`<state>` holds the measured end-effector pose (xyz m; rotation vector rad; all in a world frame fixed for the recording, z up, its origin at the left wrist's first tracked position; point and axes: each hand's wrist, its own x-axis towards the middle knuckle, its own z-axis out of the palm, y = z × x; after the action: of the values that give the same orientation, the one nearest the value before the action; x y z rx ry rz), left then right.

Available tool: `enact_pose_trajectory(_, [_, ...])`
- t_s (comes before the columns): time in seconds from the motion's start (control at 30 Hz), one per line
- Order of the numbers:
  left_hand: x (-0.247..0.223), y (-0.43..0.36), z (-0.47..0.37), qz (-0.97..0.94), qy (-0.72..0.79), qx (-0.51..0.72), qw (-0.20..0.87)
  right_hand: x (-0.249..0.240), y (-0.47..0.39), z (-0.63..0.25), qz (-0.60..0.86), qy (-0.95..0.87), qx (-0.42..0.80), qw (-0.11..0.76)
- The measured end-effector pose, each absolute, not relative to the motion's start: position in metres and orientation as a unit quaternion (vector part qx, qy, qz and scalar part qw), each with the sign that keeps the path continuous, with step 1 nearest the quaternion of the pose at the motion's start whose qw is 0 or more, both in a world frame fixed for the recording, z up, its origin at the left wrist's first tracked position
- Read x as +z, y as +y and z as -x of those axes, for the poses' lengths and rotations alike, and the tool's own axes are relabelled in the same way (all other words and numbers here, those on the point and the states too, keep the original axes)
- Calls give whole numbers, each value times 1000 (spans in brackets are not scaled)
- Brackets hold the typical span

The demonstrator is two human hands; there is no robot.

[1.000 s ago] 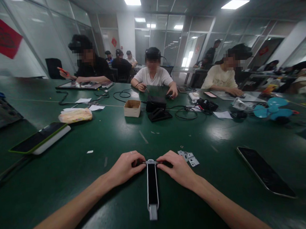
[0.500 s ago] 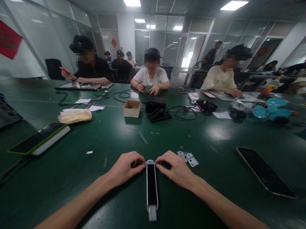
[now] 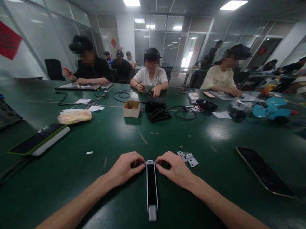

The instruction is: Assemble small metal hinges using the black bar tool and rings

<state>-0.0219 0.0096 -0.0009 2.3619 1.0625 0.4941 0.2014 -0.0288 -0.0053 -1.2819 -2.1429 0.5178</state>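
Observation:
A slim bar-shaped device (image 3: 151, 184) with a black face and white edges lies lengthwise on the table in front of me, a silver block (image 3: 152, 213) at its near end. Across its far end sits a small metal crosspiece (image 3: 150, 163). My left hand (image 3: 126, 169) pinches the left end of this crosspiece between thumb and fingers. On the other side, my right hand (image 3: 175, 168) is closed in a pinch on its right end. The fingertips hide the ends themselves. Just beyond my right hand lie several flat grey metal plates (image 3: 191, 159) with holes.
A smartphone (image 3: 265, 172) lies at the right. To the left is a green-edged black device (image 3: 37, 139) on a white base. Farther off stand a small open box (image 3: 131, 109), a black stand (image 3: 159, 115), a blue fan (image 3: 272, 109) and cables. Several people sit across the green table (image 3: 113, 137).
Both my hands and the bar-shaped device keep their places. Across the table, the person in white has shifted their hands slightly, and the person at the left has moved an orange-red object.

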Motion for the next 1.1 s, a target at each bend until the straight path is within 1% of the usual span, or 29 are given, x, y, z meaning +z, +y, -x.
enact_pose_trajectory(0.6, [-2, 11, 23, -869, 385, 181, 252, -6, -29, -204, 477, -811, 202, 273])
enact_pose_trajectory(0.87, [2, 8, 22, -870, 386, 179, 250, -15, -26, -205, 449, -823, 185, 296])
enact_pose_trajectory(1.1, [-2, 11, 24, -871, 385, 169, 254, -11, -24, -202, 458, -817, 176, 302])
